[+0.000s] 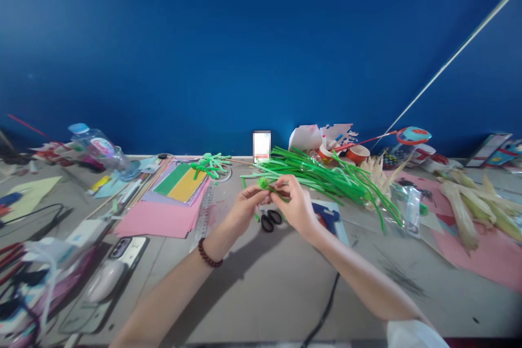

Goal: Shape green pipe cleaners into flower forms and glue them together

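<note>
Near the middle of the head view, my left hand [247, 204] and my right hand [294, 201] meet around a small coiled green piece [263, 182]. Fingers of both hands are closed on it, and its lower part is hidden by them. Black-handled scissors [271, 220] lie on the table just below the hands. Behind my right hand spreads a bundle of long green fuzzy stems [326, 174]. More bent green stems [210, 165] lie at the back, left of my hands.
Pink paper [161, 220] and a clear ruler [205, 209] lie left. Further left are a phone [132, 250], a mouse [106, 281] and a plastic bottle [101, 147]. Corn husks [463, 212] lie right. A blue tool [330, 218] sits beside my right wrist. A blue wall [244, 54] stands behind.
</note>
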The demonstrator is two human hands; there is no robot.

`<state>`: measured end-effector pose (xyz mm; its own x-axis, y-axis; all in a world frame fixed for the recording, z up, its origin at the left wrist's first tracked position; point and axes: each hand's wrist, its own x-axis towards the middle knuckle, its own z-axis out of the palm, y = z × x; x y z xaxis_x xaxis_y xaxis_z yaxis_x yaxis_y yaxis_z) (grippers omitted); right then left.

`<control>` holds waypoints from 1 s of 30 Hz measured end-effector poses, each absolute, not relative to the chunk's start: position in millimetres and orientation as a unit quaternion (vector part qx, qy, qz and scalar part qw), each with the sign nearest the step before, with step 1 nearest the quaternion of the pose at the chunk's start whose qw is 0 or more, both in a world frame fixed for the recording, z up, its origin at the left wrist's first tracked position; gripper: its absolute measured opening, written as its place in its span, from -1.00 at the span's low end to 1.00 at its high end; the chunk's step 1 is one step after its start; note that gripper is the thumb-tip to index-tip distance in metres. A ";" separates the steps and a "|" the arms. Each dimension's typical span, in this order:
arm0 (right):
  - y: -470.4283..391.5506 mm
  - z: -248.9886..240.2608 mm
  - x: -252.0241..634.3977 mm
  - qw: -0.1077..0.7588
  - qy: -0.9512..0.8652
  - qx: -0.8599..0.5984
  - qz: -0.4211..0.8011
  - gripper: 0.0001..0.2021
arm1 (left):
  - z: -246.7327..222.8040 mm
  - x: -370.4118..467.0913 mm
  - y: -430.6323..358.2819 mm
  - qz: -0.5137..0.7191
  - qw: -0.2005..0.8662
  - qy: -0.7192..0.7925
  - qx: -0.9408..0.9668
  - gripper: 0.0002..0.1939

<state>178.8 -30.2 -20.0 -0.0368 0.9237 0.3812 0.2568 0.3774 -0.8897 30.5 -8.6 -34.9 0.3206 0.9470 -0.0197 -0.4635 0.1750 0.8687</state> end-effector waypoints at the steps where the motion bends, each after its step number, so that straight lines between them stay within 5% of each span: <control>1: -31.2 -18.8 178.0 0.520 -0.647 -0.454 0.323 -0.78 | -34.8 30.6 -8.4 0.500 0.710 0.297 0.396 -0.81; 10: -28.7 -15.5 178.3 0.448 -0.666 -0.444 0.399 -0.86 | -32.2 25.1 1.3 0.517 0.713 0.280 0.383 -0.70; 16: -15.7 -22.3 183.9 0.512 -0.643 -0.455 0.343 -0.78 | -27.6 19.4 0.8 0.494 0.735 0.272 0.377 -0.68; 22: -17.4 -17.9 180.1 0.503 -0.582 -0.332 0.546 -0.71 | -17.6 24.7 -14.5 0.413 0.770 0.277 0.400 -0.65; 30: -20.2 -14.8 178.5 0.559 -0.519 -0.347 0.546 -0.75 | -16.6 26.2 -19.4 0.445 0.643 0.356 0.511 -0.63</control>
<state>178.5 -20.2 -14.8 -0.1344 0.9705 0.2003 -0.2501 0.1624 -0.9545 26.2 -19.4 -16.6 0.3490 0.9371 -0.0033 -0.2089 0.0812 0.9746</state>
